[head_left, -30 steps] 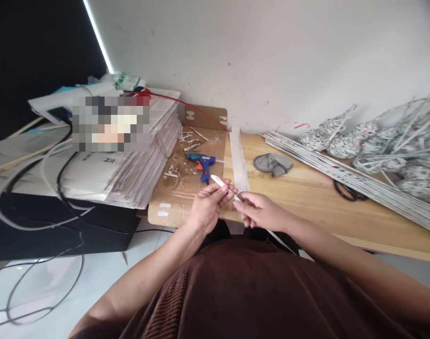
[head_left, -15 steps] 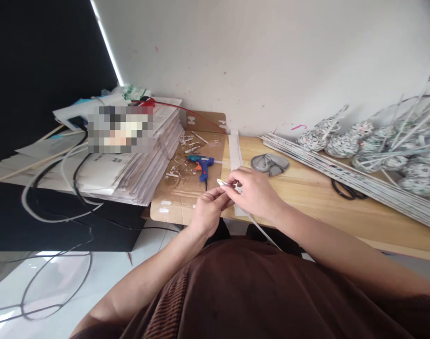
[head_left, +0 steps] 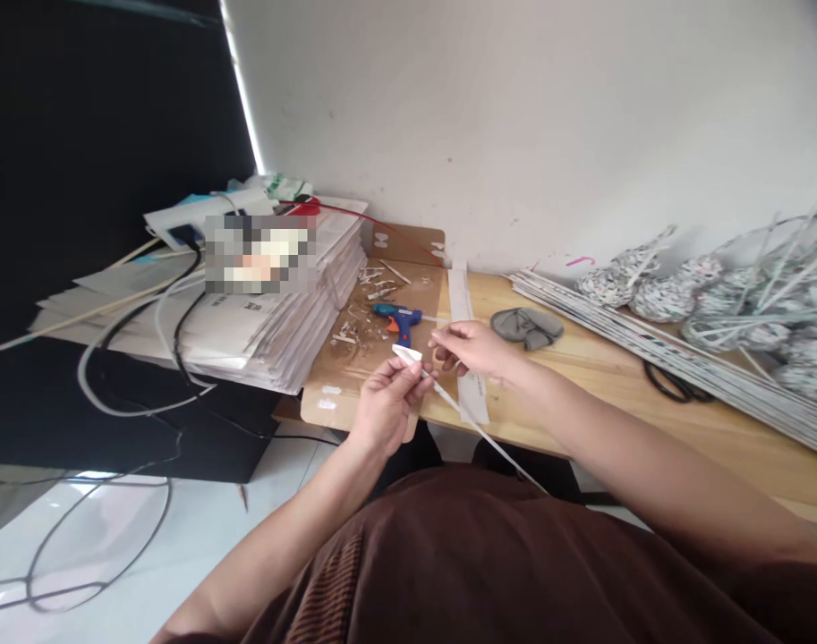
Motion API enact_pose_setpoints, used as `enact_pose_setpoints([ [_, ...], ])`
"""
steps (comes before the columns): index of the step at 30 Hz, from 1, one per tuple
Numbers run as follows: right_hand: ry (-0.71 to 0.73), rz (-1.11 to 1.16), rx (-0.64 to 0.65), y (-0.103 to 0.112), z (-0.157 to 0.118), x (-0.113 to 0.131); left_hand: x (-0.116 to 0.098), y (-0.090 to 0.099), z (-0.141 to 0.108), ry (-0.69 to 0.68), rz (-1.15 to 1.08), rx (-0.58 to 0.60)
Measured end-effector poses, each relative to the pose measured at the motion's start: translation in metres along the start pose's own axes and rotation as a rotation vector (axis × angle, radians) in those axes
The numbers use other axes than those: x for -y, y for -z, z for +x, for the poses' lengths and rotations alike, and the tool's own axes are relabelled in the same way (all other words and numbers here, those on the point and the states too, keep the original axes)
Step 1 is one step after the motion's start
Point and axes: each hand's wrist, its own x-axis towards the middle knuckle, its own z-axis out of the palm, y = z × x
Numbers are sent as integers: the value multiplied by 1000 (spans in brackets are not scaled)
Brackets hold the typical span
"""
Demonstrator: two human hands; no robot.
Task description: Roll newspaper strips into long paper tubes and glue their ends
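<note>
Has bare wood on the table [head_left: 602, 358] between the grey cloth [head_left: 527, 329] and the near edge, partly under the right forearm. Has less room on the cardboard sheet [head_left: 324, 380], with paper scraps [head_left: 381, 291] and the blue glue gun [head_left: 404, 322] lying just beyond the fingers. Meets the paper stack [head_left: 274, 344] at the left, then, towards the right, the flat white strip [head_left: 460, 295], the bundle of paper rods [head_left: 650, 347] slanting across the wood, and the paper balls [head_left: 663, 297] near the wall.

Holds the white paper strip [head_left: 408, 354] in the left hand [head_left: 387, 402], above the cardboard's near edge, thumb and fingers pinched just below the wider end. Lets the narrow length slope down to the right, past the table edge to the brown garment [head_left: 462, 563]. Reaches in with the right hand [head_left: 472, 347] just beside and a little higher, palm down, fingers bent and close together; cannot tell whether anything is between them. Bears both forearms inward from the lower corners.

Shows dark printed characters on the stack's top sheet, too blurred to read, and a pale label on the glue gun, too small to read.
</note>
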Motion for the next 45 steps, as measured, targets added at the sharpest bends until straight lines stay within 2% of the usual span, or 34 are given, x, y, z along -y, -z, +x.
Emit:
enact_pose_setpoints([
  [2, -90, -97, 20, -6, 19, 0, -5, 6, 1, -16, -11, -28],
  [4, -114, -165, 37, -15, 36, 3, -9, 10, 1, -22, -16, -35],
  [9, -43, -520, -58, -32, 66, 14, -12, 16, 0, -1, -41, -40],
  [11, -29, -561, -104, -34, 70, 16, -12, 19, 0, 5, -44, -44],
  [16, -62, -423, -134, -31, 69, 13, -11, 26, 3, 33, -43, -56],
  [21, -57, -85, -65, -32, 65, 12, -8, 31, 7, 57, -54, -63],
  [24, -17, 97, -45, -29, 54, 18, -7, 32, 7, 53, -50, -49],
  [27, 74, 261, -45, -16, 32, 25, -8, 30, 7, 48, -48, -63],
  [29, 150, 517, 44, -4, 13, 26, -10, 27, 7, 47, -47, -68],
  [32, 113, 649, 171, 12, -17, 21, -14, 19, 6, 43, -42, -41],
  [36, 48, 644, 196, 23, -52, 9, -20, 6, 5, 29, -34, 25],
  [41, 172, 484, 148, 24, -84, -2, -26, -7, 7, 20, -30, 25],
  [45, 237, 360, 88, 24, -94, -5, -26, -13, 7, -13, -25, 7],
])
